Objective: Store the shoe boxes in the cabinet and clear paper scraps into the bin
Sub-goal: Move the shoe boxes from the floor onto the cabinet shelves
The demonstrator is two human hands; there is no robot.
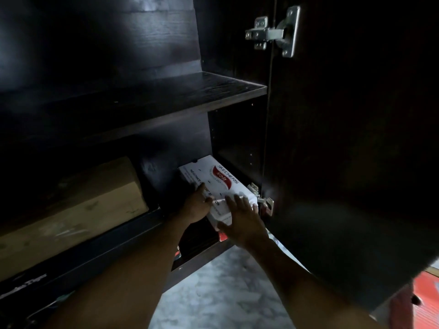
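A white shoe box with red and black print lies in the lower right compartment of a dark cabinet, on top of a dark box with a red corner. My left hand holds the white box's left side. My right hand lies over its near end with fingers spread, thumb on the front face. Both forearms reach in from below.
The cabinet door stands open on the right, hinges showing. A brown cardboard box fills the lower left compartment. The upper shelf is bare. Grey marbled floor lies below, and a red box sits at the bottom right.
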